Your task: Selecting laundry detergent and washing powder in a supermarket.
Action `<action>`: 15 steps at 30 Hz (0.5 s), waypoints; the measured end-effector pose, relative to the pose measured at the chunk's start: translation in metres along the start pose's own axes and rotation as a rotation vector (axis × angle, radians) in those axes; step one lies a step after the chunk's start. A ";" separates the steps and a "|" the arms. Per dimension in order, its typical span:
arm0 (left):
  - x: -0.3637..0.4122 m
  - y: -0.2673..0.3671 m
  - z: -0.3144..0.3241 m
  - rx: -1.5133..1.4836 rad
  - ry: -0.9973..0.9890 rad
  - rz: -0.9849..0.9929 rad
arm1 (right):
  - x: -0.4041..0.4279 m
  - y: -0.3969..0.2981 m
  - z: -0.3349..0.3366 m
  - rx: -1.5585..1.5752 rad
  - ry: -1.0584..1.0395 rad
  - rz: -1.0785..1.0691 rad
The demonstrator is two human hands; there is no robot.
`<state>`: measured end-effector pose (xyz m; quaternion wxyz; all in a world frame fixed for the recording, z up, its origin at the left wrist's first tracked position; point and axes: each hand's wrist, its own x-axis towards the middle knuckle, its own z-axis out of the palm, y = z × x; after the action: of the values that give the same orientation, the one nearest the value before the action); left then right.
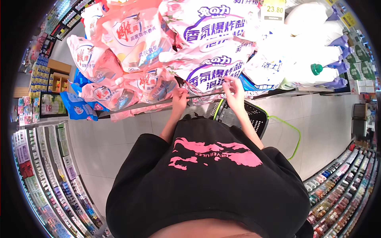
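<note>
My left hand (180,96) is at the front edge of a store display, its fingers bent beside a pink detergent bag (151,86); whether it grips anything is unclear. My right hand (233,89) touches the lower front of a white and purple laundry powder bag (220,67), fingertips on its printed face. A similar bag (211,20) lies behind it. More pink bags (131,38) are piled to the left. On the right lie white detergent bottles (312,56) with purple handles, one with a green cap (316,69), washed out by glare.
A black shopping basket (257,116) with a green rim and handle stands on the floor below my right forearm. Blue bags (78,107) hang over the display's left corner. Curved-looking shelves of goods stand at lower left (53,172) and lower right (342,184). A price tag (273,10) stands at the back.
</note>
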<state>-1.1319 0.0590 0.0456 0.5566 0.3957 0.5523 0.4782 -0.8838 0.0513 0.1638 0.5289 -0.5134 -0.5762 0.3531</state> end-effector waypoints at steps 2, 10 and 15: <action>0.001 0.000 0.006 -0.059 -0.016 -0.058 | -0.019 0.056 -0.012 0.025 0.064 0.217; 0.014 0.009 0.015 0.071 0.027 -0.161 | -0.019 0.121 -0.042 0.035 0.135 0.286; 0.019 0.007 0.023 -0.020 0.024 -0.071 | 0.020 0.164 -0.030 0.426 0.167 0.325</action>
<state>-1.1106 0.0808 0.0499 0.5704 0.3647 0.5677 0.4684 -0.8168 0.1035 0.0189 0.6070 -0.5035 -0.3534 0.5031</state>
